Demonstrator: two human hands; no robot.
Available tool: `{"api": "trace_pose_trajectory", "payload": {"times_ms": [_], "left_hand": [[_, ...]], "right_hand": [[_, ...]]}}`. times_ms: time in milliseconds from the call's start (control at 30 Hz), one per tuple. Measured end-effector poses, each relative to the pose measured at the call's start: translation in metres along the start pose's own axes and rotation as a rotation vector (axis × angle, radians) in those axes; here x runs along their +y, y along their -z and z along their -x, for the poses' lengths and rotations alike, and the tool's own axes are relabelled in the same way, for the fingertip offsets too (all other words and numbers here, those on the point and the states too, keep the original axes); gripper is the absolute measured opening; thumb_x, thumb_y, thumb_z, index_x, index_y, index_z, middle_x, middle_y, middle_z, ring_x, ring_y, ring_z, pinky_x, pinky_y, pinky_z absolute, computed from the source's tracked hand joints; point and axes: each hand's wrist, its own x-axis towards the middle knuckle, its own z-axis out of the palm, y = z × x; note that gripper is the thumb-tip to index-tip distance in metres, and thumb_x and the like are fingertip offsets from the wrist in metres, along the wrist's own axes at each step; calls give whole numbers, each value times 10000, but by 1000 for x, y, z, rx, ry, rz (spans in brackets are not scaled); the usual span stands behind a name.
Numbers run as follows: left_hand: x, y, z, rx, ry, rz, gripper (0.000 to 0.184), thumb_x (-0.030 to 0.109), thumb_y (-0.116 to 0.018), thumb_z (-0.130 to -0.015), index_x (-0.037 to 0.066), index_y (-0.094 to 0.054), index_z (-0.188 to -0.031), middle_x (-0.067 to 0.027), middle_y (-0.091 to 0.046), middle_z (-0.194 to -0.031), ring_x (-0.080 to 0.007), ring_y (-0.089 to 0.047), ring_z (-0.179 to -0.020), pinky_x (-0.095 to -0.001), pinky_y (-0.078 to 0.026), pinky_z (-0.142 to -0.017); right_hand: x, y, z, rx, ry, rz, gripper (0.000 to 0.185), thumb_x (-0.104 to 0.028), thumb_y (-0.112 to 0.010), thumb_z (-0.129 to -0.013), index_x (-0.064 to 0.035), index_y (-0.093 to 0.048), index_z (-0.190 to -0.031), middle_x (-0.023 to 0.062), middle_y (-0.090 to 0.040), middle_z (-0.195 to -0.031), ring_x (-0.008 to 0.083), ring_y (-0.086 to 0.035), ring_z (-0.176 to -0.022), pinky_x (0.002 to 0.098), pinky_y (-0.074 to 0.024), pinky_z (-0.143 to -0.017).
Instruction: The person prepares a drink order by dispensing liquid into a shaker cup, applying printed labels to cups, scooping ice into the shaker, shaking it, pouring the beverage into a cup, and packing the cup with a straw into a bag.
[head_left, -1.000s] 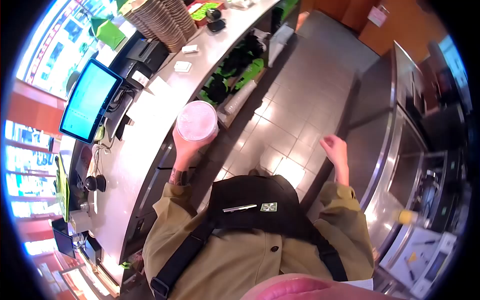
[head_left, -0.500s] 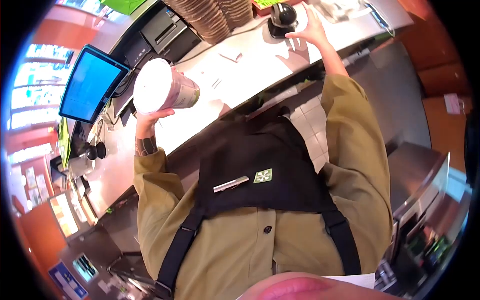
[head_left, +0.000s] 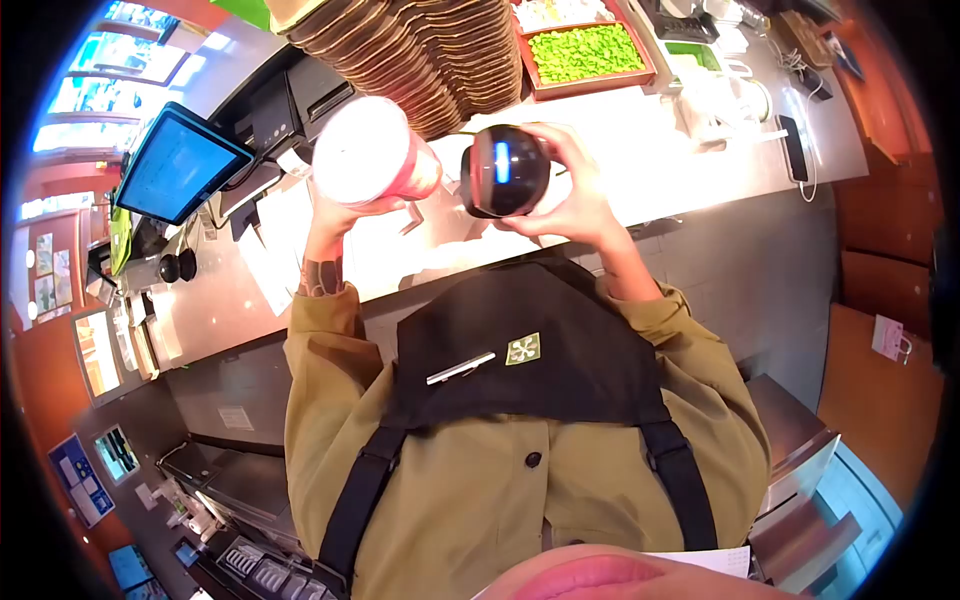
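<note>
My left hand (head_left: 347, 213) is wrapped around a large lidded drink cup (head_left: 362, 150), with its white round lid turned up toward me and a pinkish side facing right. In my right hand (head_left: 582, 203) is a rounded black barcode scanner (head_left: 520, 172) with a glowing blue strip on it. The fingers and thumb curve around the scanner's right side. Scanner and cup are held close together above the counter (head_left: 300, 235), with a small gap between them. The cup's label side is washed out by bright light.
Tall stacks of brown cardboard carriers (head_left: 430, 60) stand behind the cup. A touchscreen monitor (head_left: 183, 163) is at the left, near a black printer (head_left: 275, 115). A planter box of green leaves (head_left: 585, 55) sits at the back. A phone (head_left: 793, 148) with a cable lies at the right.
My right hand has closed on the scanner and brought it left to the cup. The cup has shifted right and slightly up in view, and the whole view has turned.
</note>
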Motion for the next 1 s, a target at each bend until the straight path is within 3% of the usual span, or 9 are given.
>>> {"api": "trace_pose_trajectory", "payload": {"times_ms": [300, 467, 500, 567, 600, 667, 767, 867, 1000], "left_hand": [[-14, -56, 11, 92, -92, -216, 813, 201, -916, -464, 0, -538, -1155, -105, -631, -1082, -179, -604, -987, -329, -479, -890], [-76, -84, 37, 128, 14, -112, 787, 203, -907, -485, 0, -535, -1148, -97, -637, -1056, -169, -617, -953, -330, -497, -866], [-76, -93, 38, 137, 21, 11, 767, 193, -901, -492, -9, -539, -1137, -100, -642, -1044, -163, -622, -938, -319, -499, -855], [-106, -102, 48, 128, 60, -69, 779, 204, -902, -495, -10, -534, -1147, -94, -646, -1036, -164, -625, -941, -320, -499, -852], [-95, -109, 49, 137, 82, -14, 764, 207, -901, -497, -8, -544, -1137, -93, -648, -1034, -163, -626, -939, -319, -500, -849], [-92, -120, 48, 132, 80, -7, 740, 212, -900, -500, -4, -558, -1120, -91, -650, -1029, -161, -627, -936, -317, -501, -843], [-118, -129, 49, 112, 58, -102, 718, 216, -897, -504, -1, -570, -1105, -90, -653, -1020, -160, -628, -932, -313, -501, -840], [-129, -129, 45, 109, 87, -79, 716, 217, -893, -518, -1, -566, -1117, -92, -650, -1026, -154, -624, -932, -302, -497, -845], [-69, -130, 29, 120, 214, 109, 714, 180, -884, -534, 2, -547, -1138, -84, -644, -1043, -154, -620, -945, -315, -497, -872]], "right_hand": [[134, 61, 20, 165, -272, 402, 904, -264, -846, -478, -33, -438, -1252, 126, -516, -1128, 270, -521, -1076, 378, -439, -912], [89, 90, -15, -221, -325, 681, 1040, -408, -895, -432, -39, -420, -1281, 180, -496, -1213, 321, -470, -1155, 407, -393, -952], [90, 100, -42, -110, -128, 478, 957, -386, -888, -480, -43, -449, -1258, 181, -492, -1217, 323, -466, -1161, 404, -401, -947], [60, 118, -115, 79, 154, 722, 698, -304, -813, -638, 12, -495, -1173, 207, -525, -1177, 354, -519, -1093, 413, -437, -908], [47, 125, -159, 165, 205, 676, 503, -232, -747, -725, 23, -540, -1106, 203, -570, -1099, 346, -567, -997, 405, -453, -876], [18, 121, -249, 313, 191, 802, 429, -329, -647, -805, 17, -587, -1051, 206, -627, -963, 332, -607, -952, 404, -470, -824], [-12, 107, -353, -76, -475, 1196, 727, -651, -631, -673, -65, -628, -1104, 174, -646, -1036, 307, -613, -1003, 377, -472, -844], [29, 93, -388, -142, -412, 1360, 808, -709, -667, -563, -75, -667, -1065, 151, -650, -1061, 307, -622, -986, 372, -474, -852], [3, 102, -397, -385, -437, 1097, 765, -640, -753, -477, -38, -709, -947, 131, -665, -1013, 282, -640, -846, 387, -537, -664]]}}
